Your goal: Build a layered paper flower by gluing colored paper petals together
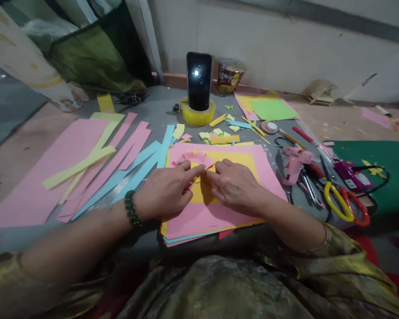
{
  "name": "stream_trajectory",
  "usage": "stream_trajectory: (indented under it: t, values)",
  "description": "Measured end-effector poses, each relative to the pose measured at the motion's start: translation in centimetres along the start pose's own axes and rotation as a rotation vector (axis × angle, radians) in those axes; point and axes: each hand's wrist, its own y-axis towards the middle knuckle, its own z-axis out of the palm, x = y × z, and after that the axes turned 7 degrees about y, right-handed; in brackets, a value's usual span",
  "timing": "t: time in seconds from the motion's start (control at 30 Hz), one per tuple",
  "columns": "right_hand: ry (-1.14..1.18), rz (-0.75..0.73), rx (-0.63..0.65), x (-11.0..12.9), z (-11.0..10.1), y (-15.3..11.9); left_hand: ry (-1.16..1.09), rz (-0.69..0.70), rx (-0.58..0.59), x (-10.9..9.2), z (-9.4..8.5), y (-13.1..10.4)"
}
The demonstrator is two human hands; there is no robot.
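Observation:
A pink paper flower (193, 157), its edge cut into petal-like flaps, lies on a yellow sheet (204, 195) atop a stack of coloured paper (192, 223). My left hand (166, 190), with a ring and a dark green bead bracelet, bends over the flower's near left side, index finger stretched to its right edge and the other fingers curled. From the right, my right hand (235, 186) meets that fingertip, its fingers folded closed at the flower's edge. Part of the flower is hidden under both hands.
Pink, blue and yellow paper strips (119, 164) lie left. Paper scraps (219, 133) and a phone (199, 82) propped in a yellow tape roll (198, 116) stand beyond. To the right are a pink glue gun (295, 164), scissors (338, 201) and a purple power socket (354, 175).

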Motion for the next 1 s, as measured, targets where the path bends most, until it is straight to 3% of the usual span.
stream_trajectory:
  t: [0.3, 0.4, 0.5, 0.57, 0.67, 0.73, 0.9, 1.0]
  values:
    - [0.07, 0.038, 0.017, 0.3, 0.0, 0.7, -0.01, -0.014, -0.034, 0.0, -0.2, -0.3]
    - [0.179, 0.031, -0.181, -0.3, -0.8, -1.2, -0.041, 0.004, -0.058, 0.2, -0.4, -0.6]
    - [0.283, 0.087, -0.478, -1.7, -1.9, -5.8, -0.069, -0.007, -0.073, 0.8, -0.7, -0.8]
    - [0.267, 0.347, -0.579, -3.0, -2.2, -9.3, -0.069, -0.012, -0.077, 1.2, -0.9, -0.7]
    - [0.178, 0.933, -0.58, -5.5, -1.3, -12.7, -0.094, 0.057, -0.055, 1.9, -1.1, -0.5]
    - [0.166, 1.087, -0.534, -7.4, -0.2, -12.9, -0.119, 0.091, -0.05, 2.4, -1.1, -0.3]
    - [0.251, 1.034, -0.508, -10.9, 2.5, -9.5, -0.21, 0.142, -0.084, 3.5, -0.7, 0.1]
    - [0.179, 0.936, -0.558, -12.0, 2.3, -8.4, -0.252, 0.155, -0.112, 3.9, -0.4, 0.2]
